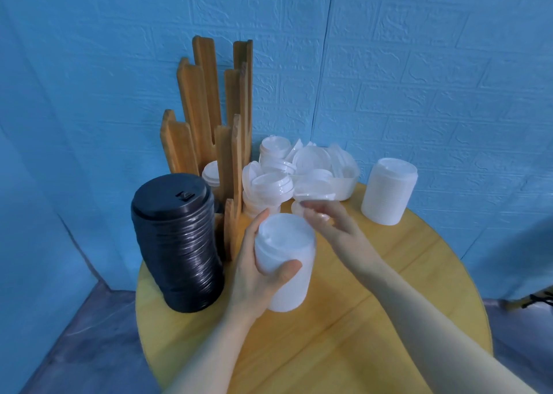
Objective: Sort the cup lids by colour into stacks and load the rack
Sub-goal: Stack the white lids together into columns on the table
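My left hand (257,268) grips a tall stack of white lids (287,262) standing on the round wooden table (389,318). Just above and right of that stack, my right hand (329,223) hovers blurred with its fingers loosely curled around what looks like a clear lid; the hold is unclear. A tall stack of black lids (179,241) stands at the left. The wooden slatted rack (209,130) rises behind it, with a white lid (211,172) showing between its slats. A loose pile of white and clear lids (302,172) lies behind my hands.
A second finished stack of white lids (389,190) stands at the table's right rear. A blue textured wall closes in behind the table. The table's front half is bare wood, and its edge drops to a grey floor.
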A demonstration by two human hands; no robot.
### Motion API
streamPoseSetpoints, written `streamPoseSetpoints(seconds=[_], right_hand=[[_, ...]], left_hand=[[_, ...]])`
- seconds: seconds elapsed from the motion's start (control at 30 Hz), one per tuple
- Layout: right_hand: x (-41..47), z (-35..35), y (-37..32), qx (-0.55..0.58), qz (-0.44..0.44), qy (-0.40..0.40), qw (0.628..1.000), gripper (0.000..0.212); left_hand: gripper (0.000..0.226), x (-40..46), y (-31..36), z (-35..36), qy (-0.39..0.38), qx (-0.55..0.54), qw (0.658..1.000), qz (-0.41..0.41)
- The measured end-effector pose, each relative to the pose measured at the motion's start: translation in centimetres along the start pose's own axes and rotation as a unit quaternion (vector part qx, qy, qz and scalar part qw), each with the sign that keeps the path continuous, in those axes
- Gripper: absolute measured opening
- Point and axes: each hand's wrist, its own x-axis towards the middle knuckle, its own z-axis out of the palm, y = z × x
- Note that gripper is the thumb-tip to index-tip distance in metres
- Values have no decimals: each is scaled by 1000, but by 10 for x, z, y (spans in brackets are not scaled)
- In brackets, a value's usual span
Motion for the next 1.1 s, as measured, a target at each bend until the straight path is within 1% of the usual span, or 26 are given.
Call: streamPoseSetpoints(seconds=[0.03,0.07,0.1,0.13,0.2,0.27,0.33,0.43,0.53,0.67,0.8,0.87,0.93,0.97,1.03,1.1], right_hand=[[11,-4,7,-25,-14,64,998,20],[22,-9,16,-77,-20,115,990,26],[34,-12,22,-119,-16,153,981,38],[44,-13,27,-158,12,173,972,52],[65,-11,37,-191,80,179,962,79],[80,-5,42,-204,116,182,955,95],[90,-1,49,-196,123,193,954,99],[94,3,59,-149,104,222,958,92],[85,1,64,-136,87,231,959,86],[53,-10,63,-146,31,223,963,87],[24,-24,49,-143,-46,198,969,91],[8,-32,38,-198,-90,165,962,92],[-8,-41,24,-273,-134,113,946,91],[-15,-44,17,-291,-145,83,942,90],[-26,-49,6,-282,-148,33,947,88],[-31,-50,-3,-242,-152,-2,958,85]], left_hand=[[110,0,-2,-1,-5,-4,1000,3],[106,1,-5,-1,-10,-6,1000,19],[103,1,-7,-1,-4,-14,1000,17],[103,0,-7,-2,-4,-15,1000,23],[102,1,-6,-2,-8,-12,1000,26],[101,1,-7,-2,-6,-15,1000,26],[100,2,-6,-2,-6,-18,999,28],[97,2,-6,-2,-10,-19,1000,22],[98,2,-9,-2,-8,-20,1000,20],[100,2,-8,-2,-10,-32,999,19],[94,2,-6,-2,-17,-33,999,17],[95,1,-4,-2,-16,-32,999,16],[98,0,-3,-1,-14,-35,999,18],[99,-1,-1,-1,-15,-36,999,16],[100,-3,1,0,-19,-37,999,11],[102,-6,2,0,-27,-37,999,8]])
